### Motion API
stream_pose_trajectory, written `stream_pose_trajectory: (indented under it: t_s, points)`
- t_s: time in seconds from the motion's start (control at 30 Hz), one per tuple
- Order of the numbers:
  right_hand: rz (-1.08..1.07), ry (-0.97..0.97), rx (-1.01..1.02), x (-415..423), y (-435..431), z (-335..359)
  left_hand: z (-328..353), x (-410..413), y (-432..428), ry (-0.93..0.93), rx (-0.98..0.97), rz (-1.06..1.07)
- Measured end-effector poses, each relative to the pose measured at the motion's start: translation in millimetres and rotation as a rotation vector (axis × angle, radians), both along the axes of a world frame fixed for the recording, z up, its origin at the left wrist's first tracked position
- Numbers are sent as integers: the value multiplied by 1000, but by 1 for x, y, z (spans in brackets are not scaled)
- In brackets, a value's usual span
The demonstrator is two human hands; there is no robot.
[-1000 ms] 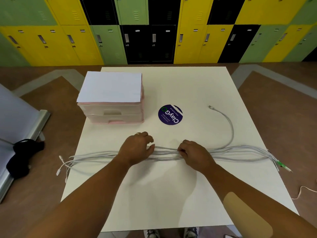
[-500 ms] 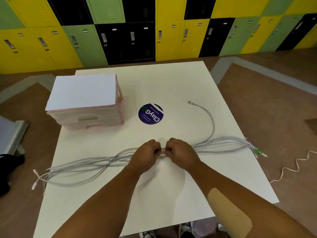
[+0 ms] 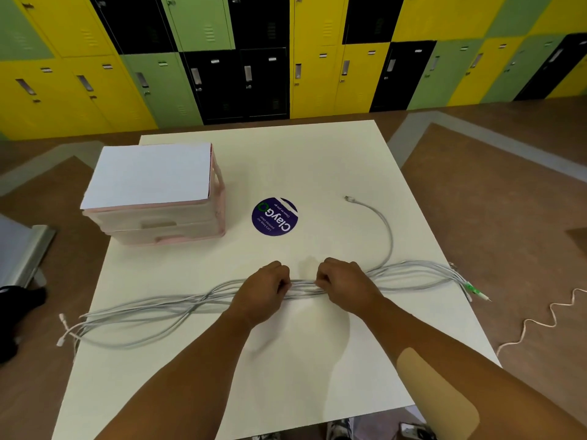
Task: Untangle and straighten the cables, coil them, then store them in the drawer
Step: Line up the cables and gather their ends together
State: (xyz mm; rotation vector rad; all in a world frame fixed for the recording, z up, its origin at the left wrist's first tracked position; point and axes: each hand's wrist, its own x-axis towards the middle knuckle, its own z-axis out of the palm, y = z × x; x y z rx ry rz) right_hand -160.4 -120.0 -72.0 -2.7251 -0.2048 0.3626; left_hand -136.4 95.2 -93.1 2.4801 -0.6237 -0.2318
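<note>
A bundle of several grey cables (image 3: 165,311) lies stretched left to right across the white table (image 3: 317,160). My left hand (image 3: 260,289) and my right hand (image 3: 346,282) grip the bundle at its middle, fingers curled round it, a small gap between them. One cable end (image 3: 349,199) loops away toward the back right. White plugs (image 3: 62,325) hang at the left edge, a green-tipped plug (image 3: 473,290) at the right. The pink drawer unit (image 3: 158,223) stands at the back left with both drawers closed.
A round purple sticker (image 3: 274,216) lies on the table behind my hands. A wavy white cord (image 3: 546,322) runs on the floor at the right. Coloured lockers (image 3: 263,58) line the far wall. A black object (image 3: 19,306) lies on the floor at the left.
My hands slid toward each other along the bundle, from well apart to nearly touching, and stand slightly apart now. The view shifted to the right.
</note>
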Motion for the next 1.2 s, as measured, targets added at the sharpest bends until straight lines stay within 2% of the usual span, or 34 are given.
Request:
stream_pose_trajectory:
  t_s: [0.5, 0.97, 1.2]
  points:
    - [-34, 54, -33, -3, -31, -5, -3, 0, -1, -2, 42, -19]
    - [-213, 88, 4, -6, -63, -6, -6, 0, 0, 4, 64, -16]
    - [-197, 67, -4, -10, -70, -9, -6, 2, 0, 3, 75, -6]
